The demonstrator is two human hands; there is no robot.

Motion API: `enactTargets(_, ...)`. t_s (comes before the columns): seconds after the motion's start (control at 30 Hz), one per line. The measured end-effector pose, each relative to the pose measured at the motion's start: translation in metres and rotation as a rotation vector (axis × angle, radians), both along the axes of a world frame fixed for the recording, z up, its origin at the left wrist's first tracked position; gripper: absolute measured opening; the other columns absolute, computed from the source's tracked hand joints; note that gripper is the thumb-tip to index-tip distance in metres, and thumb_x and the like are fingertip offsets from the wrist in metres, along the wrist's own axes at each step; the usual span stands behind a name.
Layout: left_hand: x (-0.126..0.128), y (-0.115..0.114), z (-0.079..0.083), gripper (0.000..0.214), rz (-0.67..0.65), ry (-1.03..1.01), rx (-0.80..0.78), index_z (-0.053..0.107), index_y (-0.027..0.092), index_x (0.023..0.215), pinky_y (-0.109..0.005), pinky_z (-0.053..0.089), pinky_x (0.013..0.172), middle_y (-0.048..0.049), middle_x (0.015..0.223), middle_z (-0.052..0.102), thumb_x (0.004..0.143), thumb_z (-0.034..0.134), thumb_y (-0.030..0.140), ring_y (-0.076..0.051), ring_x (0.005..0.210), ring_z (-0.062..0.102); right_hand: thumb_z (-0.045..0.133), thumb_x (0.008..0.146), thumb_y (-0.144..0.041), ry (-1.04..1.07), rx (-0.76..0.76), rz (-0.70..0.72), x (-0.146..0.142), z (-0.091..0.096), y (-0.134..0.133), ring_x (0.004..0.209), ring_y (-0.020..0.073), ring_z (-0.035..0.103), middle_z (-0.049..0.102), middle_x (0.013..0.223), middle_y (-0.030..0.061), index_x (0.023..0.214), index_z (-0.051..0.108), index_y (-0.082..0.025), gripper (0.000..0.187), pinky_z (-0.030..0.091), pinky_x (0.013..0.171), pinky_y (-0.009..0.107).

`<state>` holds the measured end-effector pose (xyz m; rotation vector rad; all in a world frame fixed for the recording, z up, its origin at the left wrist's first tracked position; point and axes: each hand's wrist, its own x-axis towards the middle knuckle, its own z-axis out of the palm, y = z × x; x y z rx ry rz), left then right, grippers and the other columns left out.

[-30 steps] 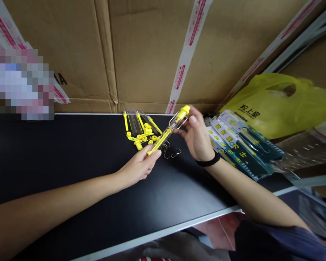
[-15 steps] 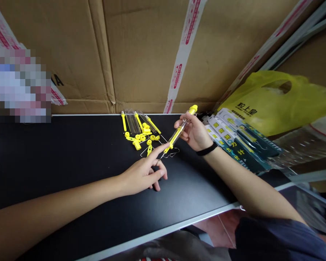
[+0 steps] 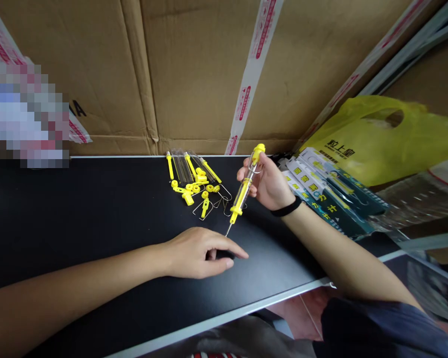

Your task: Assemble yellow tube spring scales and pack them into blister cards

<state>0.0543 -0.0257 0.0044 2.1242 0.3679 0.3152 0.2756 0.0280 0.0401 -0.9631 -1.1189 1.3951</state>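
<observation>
My right hand (image 3: 271,184) is closed round the upper part of a spring scale (image 3: 243,191), a clear tube with yellow ends and a metal ring, held at a slant above the black table. A thin metal hook (image 3: 229,229) runs from its lower end to my left hand (image 3: 205,253). That hand is palm down, thumb and index finger apart, the other fingers curled underneath. The hook's tip is hidden behind it and seems caught by the curled fingers. Behind lie loose yellow plastic parts (image 3: 187,198), wire hooks (image 3: 201,213) and several clear tubes (image 3: 181,169).
Boxed spring scales (image 3: 321,194) are stacked at the right of the black table (image 3: 97,209). Beyond them sits a yellow plastic bag (image 3: 388,144). A large cardboard box (image 3: 194,74) stands along the back edge.
My left hand has dropped slightly, and its index finger has come off the scale's lower end. The spring scale is now more upright, its lower end a little nearer to me.
</observation>
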Motion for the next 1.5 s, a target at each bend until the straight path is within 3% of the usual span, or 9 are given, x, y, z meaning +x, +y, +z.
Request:
enactTargets(0.37, -0.002, -0.004, 0.000, 0.037, -0.119, 0.026, 0.253, 0.064, 0.023, 0.124, -0.023, 0.044, 0.068, -0.0029, 0.107, 0.073, 0.089, 0.053, 0.030, -0.011, 0.058, 0.056, 0.046, 0.086, -0.059, -0.027, -0.007, 0.034, 0.005, 0.002, 0.002, 0.032, 0.0056, 0.038, 0.064, 0.061, -0.0021, 0.084, 0.049, -0.021, 0.038, 0.026, 0.032, 0.020)
enactTargets(0.53, -0.003, -0.002, 0.001, 0.037, -0.097, 0.020, 0.221, 0.063, 0.023, 0.125, -0.021, 0.043, 0.063, -0.0024, 0.111, 0.072, 0.090, 0.053, 0.031, -0.009, 0.055, 0.054, 0.048, 0.087, -0.056, -0.009, 0.006, -0.067, 0.012, 0.004, 0.008, 0.032, 0.0052, 0.038, 0.064, 0.060, -0.0026, 0.084, 0.049, -0.021, 0.035, 0.025, 0.031, 0.019)
enactTargets(0.7, -0.004, -0.002, 0.001, 0.037, -0.103, 0.009, 0.262, 0.064, 0.023, 0.124, -0.022, 0.044, 0.064, -0.0034, 0.103, 0.074, 0.090, 0.053, 0.031, -0.010, 0.057, 0.056, 0.048, 0.087, -0.059, -0.010, -0.011, 0.049, 0.005, -0.001, 0.004, 0.032, 0.0060, 0.039, 0.066, 0.062, -0.0020, 0.087, 0.051, -0.020, 0.038, 0.027, 0.031, 0.020)
enactTargets(0.83, -0.004, 0.000, 0.002, 0.038, -0.093, 0.012, 0.243, 0.064, 0.021, 0.124, -0.021, 0.043, 0.060, -0.0039, 0.109, 0.072, 0.088, 0.055, 0.030, -0.008, 0.053, 0.052, 0.048, 0.089, -0.055, 0.031, -0.001, -0.084, 0.014, 0.000, 0.012, 0.031, 0.0051, 0.039, 0.066, 0.061, -0.0025, 0.084, 0.050, -0.020, 0.035, 0.028, 0.031, 0.019)
enactTargets(1.13, -0.004, 0.009, -0.002, 0.028, 0.275, -0.220, 0.070, 0.062, 0.021, 0.116, -0.019, 0.046, 0.060, -0.0041, 0.109, 0.069, 0.091, 0.050, 0.025, -0.007, 0.064, 0.055, 0.050, 0.086, -0.056, 0.081, 0.050, 0.011, 0.000, 0.004, -0.005, 0.037, 0.0063, 0.049, 0.068, 0.072, -0.0016, 0.087, 0.049, -0.020, 0.036, 0.040, 0.034, 0.019)
enactTargets(1.23, -0.006, 0.010, -0.002, 0.021, 0.342, -0.370, 0.035, 0.062, 0.020, 0.106, -0.022, 0.052, 0.070, -0.0094, 0.133, 0.055, 0.087, 0.058, 0.026, -0.016, 0.099, 0.061, 0.055, 0.084, -0.057, 0.080, 0.110, -0.022, 0.001, 0.008, -0.004, 0.038, 0.0062, 0.052, 0.065, 0.072, -0.0037, 0.085, 0.049, -0.020, 0.038, 0.045, 0.036, 0.020)
enactTargets(1.33, -0.006, 0.012, -0.003, 0.017, 0.423, -0.463, -0.027, 0.056, 0.021, 0.102, -0.034, 0.047, 0.099, -0.0095, 0.144, 0.044, 0.087, 0.059, 0.027, -0.023, 0.131, 0.044, 0.059, 0.081, -0.058, 0.049, 0.160, -0.037, -0.001, 0.005, -0.005, 0.037, 0.0066, 0.053, 0.062, 0.069, -0.0051, 0.086, 0.048, -0.020, 0.040, 0.047, 0.035, 0.021)
enactTargets(1.4, -0.004, 0.014, -0.003, 0.020, 0.490, -0.521, -0.056, 0.049, 0.021, 0.104, -0.039, 0.041, 0.106, -0.0100, 0.139, 0.048, 0.088, 0.059, 0.028, -0.022, 0.130, 0.046, 0.064, 0.080, -0.055, 0.009, 0.175, -0.015, -0.008, 0.000, -0.010, 0.039, 0.0076, 0.056, 0.062, 0.070, -0.0053, 0.088, 0.048, -0.020, 0.039, 0.050, 0.037, 0.022)
enactTargets(1.5, -0.002, 0.012, -0.001, 0.037, 0.548, -0.474, -0.089, 0.040, 0.024, 0.121, -0.034, 0.050, 0.090, -0.0101, 0.130, 0.052, 0.090, 0.057, 0.033, -0.015, 0.098, 0.063, 0.072, 0.077, -0.046, -0.094, 0.133, 0.099, -0.024, -0.009, -0.027, 0.050, 0.0120, 0.066, 0.067, 0.079, -0.0022, 0.094, 0.045, -0.021, 0.040, 0.056, 0.043, 0.024)
